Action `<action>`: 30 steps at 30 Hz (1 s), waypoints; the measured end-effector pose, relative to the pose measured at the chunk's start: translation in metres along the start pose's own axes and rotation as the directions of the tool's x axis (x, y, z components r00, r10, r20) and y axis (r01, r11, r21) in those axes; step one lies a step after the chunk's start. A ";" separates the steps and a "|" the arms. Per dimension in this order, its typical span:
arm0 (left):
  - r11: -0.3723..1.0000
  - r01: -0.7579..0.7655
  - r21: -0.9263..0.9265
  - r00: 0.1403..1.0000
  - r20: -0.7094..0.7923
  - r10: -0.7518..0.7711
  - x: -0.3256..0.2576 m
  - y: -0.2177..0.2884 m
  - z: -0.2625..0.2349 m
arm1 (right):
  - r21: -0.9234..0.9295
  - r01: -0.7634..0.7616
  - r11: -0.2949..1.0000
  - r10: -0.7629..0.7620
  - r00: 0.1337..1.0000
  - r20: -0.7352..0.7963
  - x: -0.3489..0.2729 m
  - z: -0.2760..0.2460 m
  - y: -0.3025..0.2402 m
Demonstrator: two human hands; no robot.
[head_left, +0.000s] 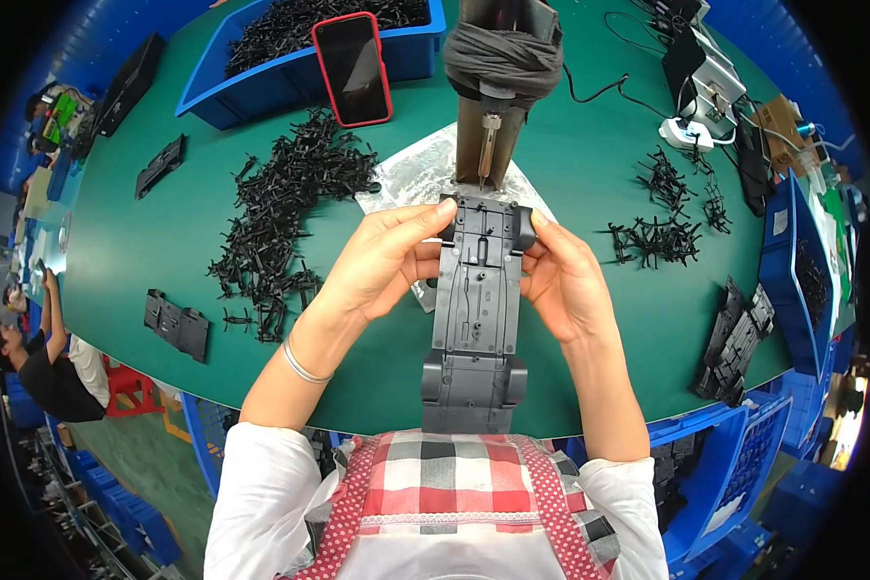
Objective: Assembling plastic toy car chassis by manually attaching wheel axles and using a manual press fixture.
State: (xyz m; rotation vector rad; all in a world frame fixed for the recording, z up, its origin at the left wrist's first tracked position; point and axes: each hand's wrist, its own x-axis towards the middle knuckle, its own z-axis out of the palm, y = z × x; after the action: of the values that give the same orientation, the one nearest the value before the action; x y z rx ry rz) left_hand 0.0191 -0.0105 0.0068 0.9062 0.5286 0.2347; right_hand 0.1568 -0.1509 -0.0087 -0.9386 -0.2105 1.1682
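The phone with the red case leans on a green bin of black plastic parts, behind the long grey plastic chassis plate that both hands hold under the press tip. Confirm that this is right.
One detail is wrong: the bin is blue, not green, as the head view shows. The phone with the red case does lean on it, behind the long grey plastic chassis plate, which the left hand and right hand hold under the press tip.

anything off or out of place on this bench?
One oddity: a phone in a red case lies tilted across the rim of the blue parts bin, half overhanging. Black plastic pieces sprawl loose over the green table.
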 end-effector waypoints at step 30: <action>0.989 -0.093 -0.119 0.995 0.027 0.097 -0.009 0.004 -0.016 | 0.055 0.087 0.995 -0.085 0.995 -0.043 0.018 0.030 0.010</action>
State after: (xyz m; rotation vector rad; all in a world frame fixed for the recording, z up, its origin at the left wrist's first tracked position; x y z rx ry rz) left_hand 0.0036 -0.0004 0.0054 0.8196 0.4371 0.3335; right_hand 0.1397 -0.1192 -0.0031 -0.8940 -0.1820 1.0695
